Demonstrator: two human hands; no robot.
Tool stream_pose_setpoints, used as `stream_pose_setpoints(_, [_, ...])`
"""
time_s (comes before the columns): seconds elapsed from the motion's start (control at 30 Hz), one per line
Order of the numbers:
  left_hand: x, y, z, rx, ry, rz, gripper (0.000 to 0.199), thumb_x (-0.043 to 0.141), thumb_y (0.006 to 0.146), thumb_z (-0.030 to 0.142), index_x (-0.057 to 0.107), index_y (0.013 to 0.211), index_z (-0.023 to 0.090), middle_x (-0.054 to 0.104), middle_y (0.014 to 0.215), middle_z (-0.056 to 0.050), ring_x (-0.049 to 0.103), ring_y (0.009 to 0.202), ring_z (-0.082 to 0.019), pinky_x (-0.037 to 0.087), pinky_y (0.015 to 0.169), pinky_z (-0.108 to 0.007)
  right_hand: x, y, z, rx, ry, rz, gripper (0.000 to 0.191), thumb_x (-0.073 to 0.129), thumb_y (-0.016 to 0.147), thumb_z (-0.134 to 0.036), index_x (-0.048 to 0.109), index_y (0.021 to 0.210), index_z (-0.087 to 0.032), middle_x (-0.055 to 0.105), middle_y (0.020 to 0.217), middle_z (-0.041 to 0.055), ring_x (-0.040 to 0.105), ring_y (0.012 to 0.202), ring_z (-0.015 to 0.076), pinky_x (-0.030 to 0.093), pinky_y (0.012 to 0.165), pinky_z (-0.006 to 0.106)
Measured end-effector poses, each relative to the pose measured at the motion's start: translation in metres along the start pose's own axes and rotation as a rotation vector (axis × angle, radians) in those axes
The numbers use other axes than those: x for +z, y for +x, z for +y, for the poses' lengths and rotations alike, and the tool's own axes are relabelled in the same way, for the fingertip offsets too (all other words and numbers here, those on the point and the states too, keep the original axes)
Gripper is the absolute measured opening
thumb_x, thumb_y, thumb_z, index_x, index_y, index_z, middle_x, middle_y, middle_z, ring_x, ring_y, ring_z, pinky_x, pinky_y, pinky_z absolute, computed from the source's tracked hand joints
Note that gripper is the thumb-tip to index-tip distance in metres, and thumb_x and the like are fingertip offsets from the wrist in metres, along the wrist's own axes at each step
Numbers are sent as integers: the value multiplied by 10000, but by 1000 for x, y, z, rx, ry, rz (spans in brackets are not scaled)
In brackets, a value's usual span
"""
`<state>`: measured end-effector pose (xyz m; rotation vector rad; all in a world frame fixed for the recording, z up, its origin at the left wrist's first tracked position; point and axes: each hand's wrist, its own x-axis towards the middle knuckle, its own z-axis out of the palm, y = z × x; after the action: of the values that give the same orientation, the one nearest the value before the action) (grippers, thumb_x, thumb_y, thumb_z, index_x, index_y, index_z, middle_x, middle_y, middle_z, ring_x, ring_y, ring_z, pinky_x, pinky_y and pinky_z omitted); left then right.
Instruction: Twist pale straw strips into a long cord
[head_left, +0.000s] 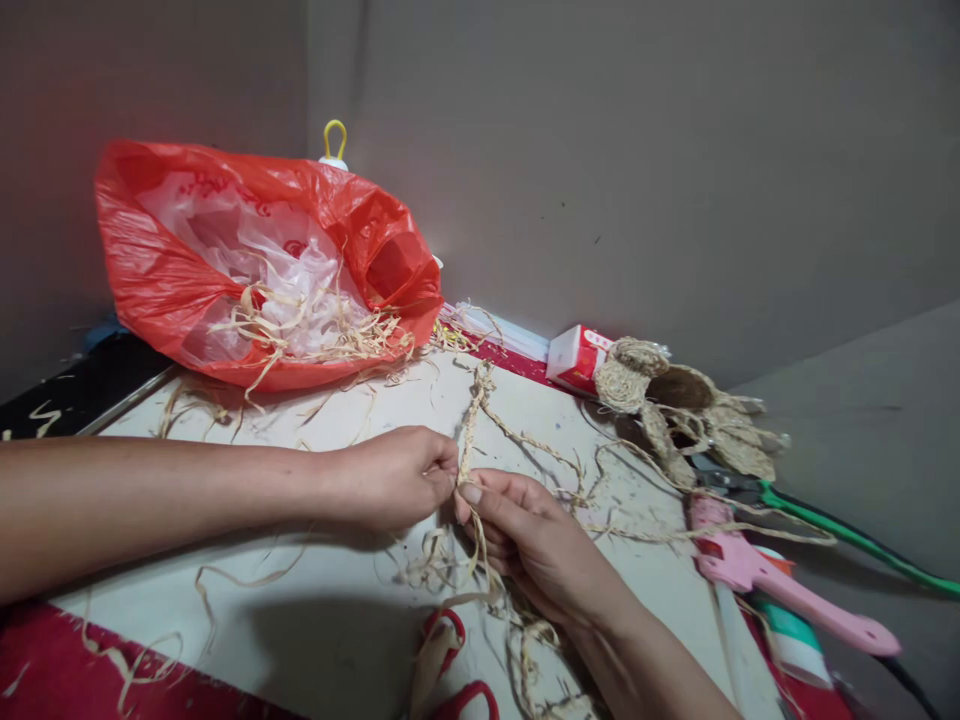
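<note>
A braided straw cord (472,415) runs down from the upper middle of the white board to my hands. My left hand (397,480) is closed around the cord's left side, its fingertips pinched together. Just below and to the right, my right hand (525,525) pinches the same cord between thumb and fingers. Loose straw strands (480,570) hang down from under my fingers. Thinner twisted cord (532,440) trails off to the right across the board. What lies inside my left fist is partly hidden.
A red plastic bag (165,300) with straw stands at the back left. Red-handled scissors (446,640) lie near the front. To the right are woven straw pieces (697,410), a red-white box (577,357), a pink glue gun (757,565), and green-handled pliers (840,525).
</note>
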<state>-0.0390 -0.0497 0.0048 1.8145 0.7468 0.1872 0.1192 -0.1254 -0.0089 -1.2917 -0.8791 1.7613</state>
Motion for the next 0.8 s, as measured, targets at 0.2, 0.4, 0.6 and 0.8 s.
stream_pose_setpoints(0.2, [0,1,-6,75,-26,-135,216,388,835,179,600,802,154,501,653,23,441,611,-101,358,587,-210,-3,-1,1,8,-56,12,315,619,804,-431,540,662,-161,297,414,-109,140,374,36,109,362,178])
stream_pose_setpoints(0.4, [4,2,-6,-110,-443,-235,212,364,879,305,505,783,178,366,480,81,265,354,-69,225,377,-197,-10,-1,5,-34,-144,51,294,549,862,-417,530,694,-176,329,487,-83,207,414,62,160,400,203])
stream_pose_setpoints(0.6, [-2,5,-6,28,-258,-173,228,439,849,250,494,651,152,432,552,50,329,457,-46,279,455,-168,-10,1,6,-27,-116,5,295,536,853,-389,513,654,-173,349,505,-72,195,430,68,199,426,211])
stream_pose_setpoints(0.8, [-7,7,-1,-157,-355,-257,122,456,779,211,474,664,176,439,513,59,381,411,-76,322,443,-211,-8,0,5,13,-107,6,291,543,843,-362,507,622,-175,323,457,-81,189,398,67,157,397,216])
